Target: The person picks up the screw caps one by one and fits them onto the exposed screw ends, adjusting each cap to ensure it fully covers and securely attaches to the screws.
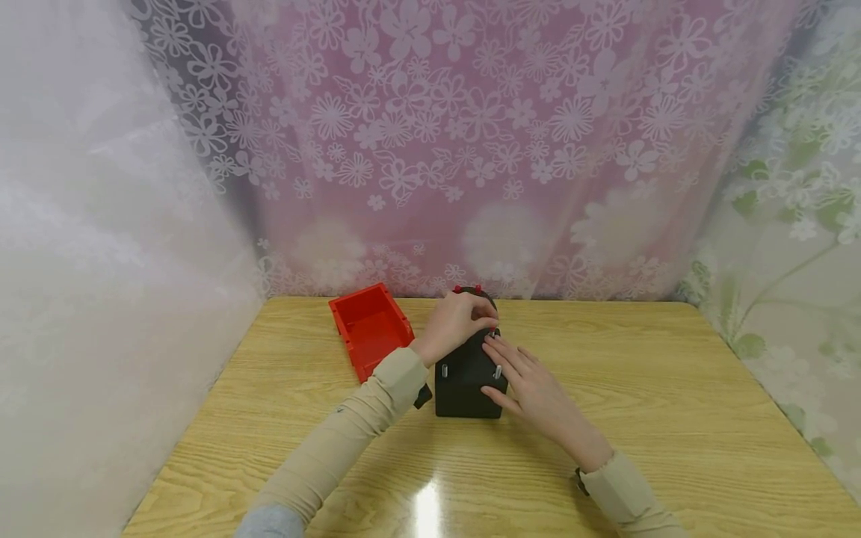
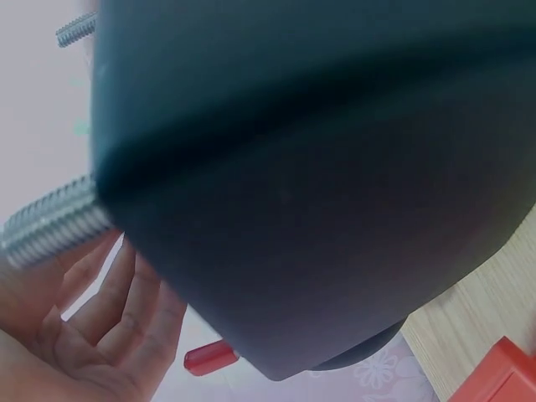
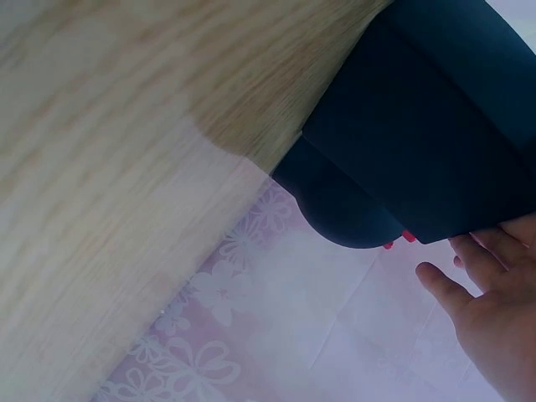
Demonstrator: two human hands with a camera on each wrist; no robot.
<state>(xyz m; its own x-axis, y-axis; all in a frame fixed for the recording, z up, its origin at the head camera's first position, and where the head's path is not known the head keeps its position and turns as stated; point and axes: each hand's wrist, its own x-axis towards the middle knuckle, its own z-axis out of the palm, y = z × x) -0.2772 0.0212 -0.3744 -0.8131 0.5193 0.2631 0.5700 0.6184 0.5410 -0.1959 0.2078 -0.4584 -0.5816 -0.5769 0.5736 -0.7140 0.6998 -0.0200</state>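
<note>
A black box-like block [image 1: 468, 394] with a sloped top stands on the table, and bare threaded metal studs [image 1: 445, 370] stick out of it. My left hand [image 1: 454, 321] reaches over its upper part, thumb and fingertips pinching a small red cap [image 1: 493, 329] at a stud on the right side. More red caps [image 1: 478, 288] show at the block's far rounded end. My right hand [image 1: 538, 392] rests against the block's right side with fingers extended, fingertips close to the left thumb. In the left wrist view, a stud [image 2: 59, 222] stands in front of the left palm.
A red plastic bin [image 1: 373, 336] sits left of the block, partly behind the left forearm. The wooden table [image 1: 639, 373] is bounded by a flowered pink curtain [image 1: 471, 149] at the back and pale sheets on both sides.
</note>
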